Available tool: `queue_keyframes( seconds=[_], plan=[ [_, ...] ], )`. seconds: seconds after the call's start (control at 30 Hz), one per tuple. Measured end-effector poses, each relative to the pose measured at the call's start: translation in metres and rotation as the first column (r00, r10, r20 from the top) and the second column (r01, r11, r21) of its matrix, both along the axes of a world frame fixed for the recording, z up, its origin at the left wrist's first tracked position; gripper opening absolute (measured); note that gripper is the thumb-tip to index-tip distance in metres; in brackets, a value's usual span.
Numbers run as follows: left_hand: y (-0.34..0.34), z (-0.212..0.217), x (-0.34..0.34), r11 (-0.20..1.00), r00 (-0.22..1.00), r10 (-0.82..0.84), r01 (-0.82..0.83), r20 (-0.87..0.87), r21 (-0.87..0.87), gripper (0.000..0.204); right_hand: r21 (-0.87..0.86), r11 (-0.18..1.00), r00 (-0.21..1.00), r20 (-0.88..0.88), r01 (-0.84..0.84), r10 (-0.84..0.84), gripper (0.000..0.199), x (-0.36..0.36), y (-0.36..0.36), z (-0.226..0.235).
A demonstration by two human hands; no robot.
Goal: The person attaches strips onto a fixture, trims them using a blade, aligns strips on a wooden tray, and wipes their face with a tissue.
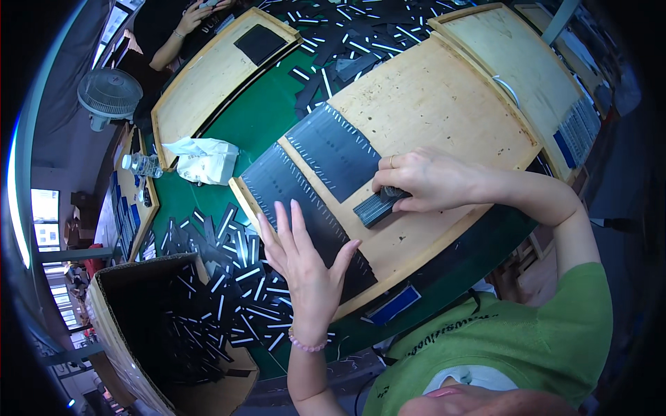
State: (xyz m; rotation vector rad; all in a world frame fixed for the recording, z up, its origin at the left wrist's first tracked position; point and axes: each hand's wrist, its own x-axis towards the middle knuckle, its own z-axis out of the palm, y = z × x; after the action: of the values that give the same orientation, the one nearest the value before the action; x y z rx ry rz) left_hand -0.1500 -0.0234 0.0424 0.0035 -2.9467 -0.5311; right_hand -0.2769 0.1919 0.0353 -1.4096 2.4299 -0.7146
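To your far left, a fan [109, 93] stands beyond a bottle [142, 165], which lies near a white bag [208, 161]. Nearer you is a carton [218, 388] with dark strips inside; loose strips [248, 275] with white bars litter the green desk [232, 114] beside it, up to the board [437, 104]. Your left hand [309, 277] is open, fingers spread over the left panel [288, 184] and hiding part of it; you cannot tell whether they touch. The right panel [333, 145] lies beside it, with a line of bare wood between. Your right hand [423, 180] grips a stack [374, 210], which juts out left of your fingers, over the board, near the right panel's lower end. Farther right, a blue block [564, 149] lies on a second board [485, 38].
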Motion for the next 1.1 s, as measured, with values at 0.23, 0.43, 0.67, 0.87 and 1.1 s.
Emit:
queue_keyframes(
  seconds=[0.23,0.43,0.67,0.87,1.1],
  plan=[
    [-0.002,-0.013,-0.024,0.954,0.982,-0.162,0.182,-0.101,0.237,0.078,0.028,1.0,1.0,0.0,0.012,-0.012,0.032,-0.013,-0.026,-0.002],
    [-0.002,-0.02,-0.041,0.95,0.969,-0.22,0.239,-0.115,0.2,0.073,0.023,1.0,1.0,0.017,-0.006,0.005,0.037,-0.022,-0.026,-0.002],
    [-0.001,-0.027,-0.047,0.944,0.961,-0.234,0.261,-0.144,0.204,0.067,-0.008,0.998,0.997,0.054,0.063,-0.062,0.043,-0.022,-0.009,-0.001],
    [0.003,-0.025,-0.05,0.952,0.964,-0.224,0.248,-0.143,0.178,0.064,-0.053,0.992,0.99,0.088,0.115,-0.111,0.045,-0.022,-0.004,-0.004],
    [0.0,-0.028,-0.049,0.962,0.963,-0.204,0.231,-0.178,0.148,0.067,-0.159,0.983,0.995,-0.026,0.088,-0.093,0.053,-0.021,-0.001,-0.018]
  ],
)
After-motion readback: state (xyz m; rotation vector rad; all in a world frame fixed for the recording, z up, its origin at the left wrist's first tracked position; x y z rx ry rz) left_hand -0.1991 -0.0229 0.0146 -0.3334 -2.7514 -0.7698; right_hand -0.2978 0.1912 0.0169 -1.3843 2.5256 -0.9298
